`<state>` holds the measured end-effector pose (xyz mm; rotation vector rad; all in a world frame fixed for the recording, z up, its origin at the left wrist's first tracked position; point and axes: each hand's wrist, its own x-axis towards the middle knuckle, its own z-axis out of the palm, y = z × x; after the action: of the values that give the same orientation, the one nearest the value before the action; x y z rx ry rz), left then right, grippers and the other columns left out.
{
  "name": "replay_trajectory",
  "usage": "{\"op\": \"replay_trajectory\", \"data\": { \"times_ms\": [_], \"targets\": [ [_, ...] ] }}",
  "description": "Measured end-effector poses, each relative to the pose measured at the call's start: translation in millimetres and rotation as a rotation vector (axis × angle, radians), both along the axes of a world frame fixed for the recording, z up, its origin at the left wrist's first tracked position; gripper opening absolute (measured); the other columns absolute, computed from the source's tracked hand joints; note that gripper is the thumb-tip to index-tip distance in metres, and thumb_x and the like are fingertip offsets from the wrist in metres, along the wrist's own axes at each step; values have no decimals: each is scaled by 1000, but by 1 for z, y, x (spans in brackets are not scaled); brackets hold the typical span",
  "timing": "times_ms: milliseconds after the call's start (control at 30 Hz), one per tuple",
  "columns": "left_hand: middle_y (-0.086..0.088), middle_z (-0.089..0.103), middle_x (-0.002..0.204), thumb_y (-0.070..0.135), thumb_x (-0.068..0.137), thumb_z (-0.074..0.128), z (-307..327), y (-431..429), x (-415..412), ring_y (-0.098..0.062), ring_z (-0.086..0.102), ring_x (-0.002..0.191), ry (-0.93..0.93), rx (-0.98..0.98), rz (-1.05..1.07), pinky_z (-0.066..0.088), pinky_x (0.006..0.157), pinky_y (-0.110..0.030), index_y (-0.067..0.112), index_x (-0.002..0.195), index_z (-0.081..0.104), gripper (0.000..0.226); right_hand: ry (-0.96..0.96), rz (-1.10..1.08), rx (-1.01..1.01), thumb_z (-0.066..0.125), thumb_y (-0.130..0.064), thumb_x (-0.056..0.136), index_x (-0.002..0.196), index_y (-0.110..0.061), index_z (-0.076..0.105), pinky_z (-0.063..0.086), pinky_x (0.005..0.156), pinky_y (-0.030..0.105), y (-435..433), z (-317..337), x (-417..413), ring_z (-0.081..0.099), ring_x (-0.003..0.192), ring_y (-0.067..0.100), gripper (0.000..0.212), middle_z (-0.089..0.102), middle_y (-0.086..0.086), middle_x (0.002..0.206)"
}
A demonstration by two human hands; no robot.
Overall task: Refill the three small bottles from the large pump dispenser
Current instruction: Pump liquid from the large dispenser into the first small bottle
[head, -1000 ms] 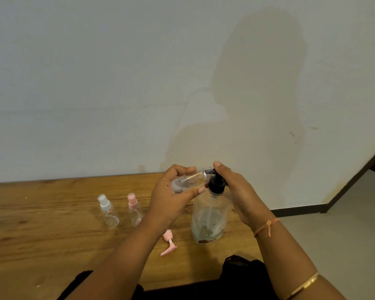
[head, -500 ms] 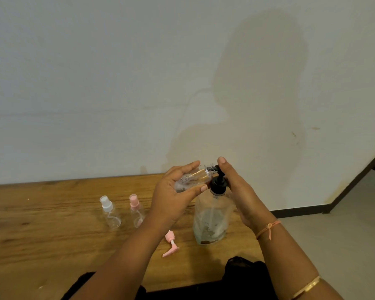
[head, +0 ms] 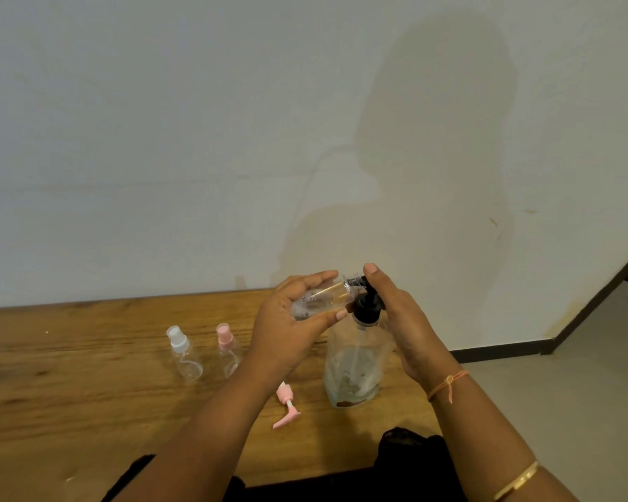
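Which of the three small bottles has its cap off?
The small bottle held tilted in the left hand, mouth at the black pump of the large dispenser. The other two stand capped on the table: the white-topped bottle and the pink-topped bottle.

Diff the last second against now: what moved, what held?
The right hand raised its fingertip on the pump, letting the head come up after a press. The left hand lifted the small bottle slightly with it, mouth still at the nozzle. Both grips are unchanged. The dispenser, the white-capped bottle, the pink-capped bottle and the loose pink pump top stayed put.
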<state>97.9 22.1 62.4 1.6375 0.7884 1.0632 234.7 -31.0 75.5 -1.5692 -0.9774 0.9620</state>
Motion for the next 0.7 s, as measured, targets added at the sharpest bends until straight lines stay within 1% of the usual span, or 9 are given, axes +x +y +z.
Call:
{"op": "replay_trajectory", "data": {
  "times_ms": [133, 267, 333, 400, 467, 533, 600, 633, 700],
  "targets": [
    [7, 63, 107, 2, 70, 77, 0, 0, -1, 16, 58, 92, 11, 24, 10, 44, 76, -2, 34, 103, 62, 49, 22, 13, 4, 27, -72, 72, 76, -40, 69, 34, 100, 32, -1, 7, -1, 56, 91, -5, 53, 67, -23, 81],
    [10, 61, 105, -2, 70, 75, 2, -1, -1, 21, 57, 86, 0, 7, -4, 42, 69, 1, 26, 106, 61, 48, -9, 14, -27, 32, -67, 76, 83, -41, 64, 31, 91, 29, -1, 8, -4, 52, 90, -7, 42, 61, -23, 89],
    [9, 61, 105, -2, 70, 76, 1, 0, -1, 19, 58, 86, 4, -1, -3, 43, 69, 0, 26, 107, 62, 48, -6, 5, -65, 36, -65, 79, 94, -39, 61, 27, 89, 28, -1, 8, -5, 52, 96, -2, 39, 61, -17, 100],
    [7, 64, 108, 0, 69, 77, -2, 2, -3, 12, 61, 90, 0, -12, 6, 46, 74, -5, 30, 105, 63, 49, -2, 9, -121, 39, -67, 77, 117, -35, 56, 27, 93, 30, 0, 8, -3, 47, 117, 12, 54, 56, -5, 127],
    [5, 65, 110, 1, 69, 78, -4, 4, -4, 6, 63, 93, 3, -15, 13, 49, 78, -10, 34, 103, 63, 49, 50, 29, -195, 39, -67, 80, 136, -33, 42, 25, 105, 39, -1, 8, 1, 32, 135, 21, 65, 38, 1, 147],
    [5, 65, 110, 4, 68, 79, -7, 4, -4, 4, 62, 96, 26, 1, 14, 49, 83, -11, 36, 102, 64, 49, 127, 32, -262, 41, -70, 77, 139, -36, 36, 20, 109, 54, -2, 8, 4, 22, 140, 29, 71, 29, 2, 152],
    [6, 66, 110, 7, 68, 80, -8, 4, -4, 4, 61, 100, 60, 18, 17, 47, 87, -12, 38, 103, 64, 49, 173, 22, -300, 48, -74, 69, 135, -39, 42, 22, 104, 65, -4, 9, 2, 26, 137, 36, 75, 34, 4, 150],
    [6, 65, 110, 7, 68, 80, -8, 4, -4, 6, 60, 99, 67, 19, 16, 46, 86, -10, 38, 103, 64, 49, 186, 1, -286, 51, -73, 67, 129, -38, 48, 25, 103, 67, -4, 9, 1, 30, 134, 38, 71, 40, 4, 146],
    [4, 65, 110, 6, 68, 79, -8, 4, -3, 11, 59, 96, 68, 15, 11, 44, 81, -5, 35, 104, 64, 49, 204, -38, -242, 53, -67, 74, 103, -39, 62, 27, 101, 69, -4, 10, 0, 39, 128, 36, 41, 54, 1, 129]
  ]
}}
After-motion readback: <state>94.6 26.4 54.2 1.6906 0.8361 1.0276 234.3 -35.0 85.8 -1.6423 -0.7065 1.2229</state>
